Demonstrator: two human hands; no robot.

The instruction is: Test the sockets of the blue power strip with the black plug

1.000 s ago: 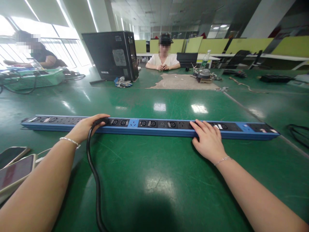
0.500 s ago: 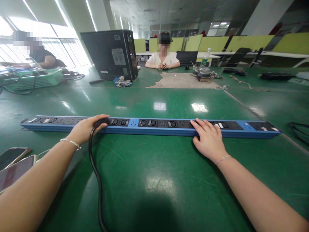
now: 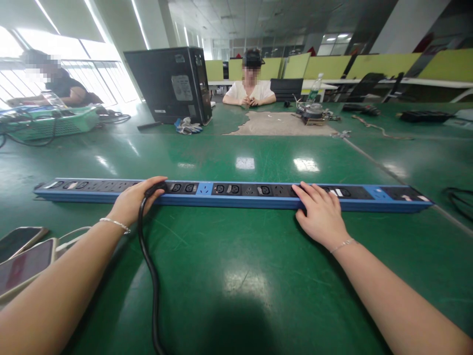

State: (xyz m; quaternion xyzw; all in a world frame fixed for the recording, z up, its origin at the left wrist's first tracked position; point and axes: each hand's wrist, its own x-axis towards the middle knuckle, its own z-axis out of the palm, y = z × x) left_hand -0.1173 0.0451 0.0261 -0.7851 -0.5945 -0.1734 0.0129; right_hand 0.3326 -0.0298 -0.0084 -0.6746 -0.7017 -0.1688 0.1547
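Note:
A long blue power strip [image 3: 240,200] with black sockets lies crosswise on the green table [image 3: 236,246]. My left hand [image 3: 137,199] grips the black plug [image 3: 158,187] at the strip's left half, thumb and fingers around it. From that plug a black cable [image 3: 151,268] runs down toward the bottom edge. How deep the plug sits in its socket is hidden. Resting on the strip's right half, my right hand [image 3: 320,213] has its fingers spread over the sockets and the front edge, with nothing held in it.
Two phones [image 3: 27,266] lie at the left edge beside a white cable. Farther back stand a green basket [image 3: 66,123] of cables, a black computer case [image 3: 170,86] and gloves [image 3: 188,126]. One person [image 3: 249,92] sits opposite, another [image 3: 66,86] at the far left.
My left wrist and forearm have shifted slightly to the right, while that hand keeps hold of the plug. My right hand stays almost still on the strip.

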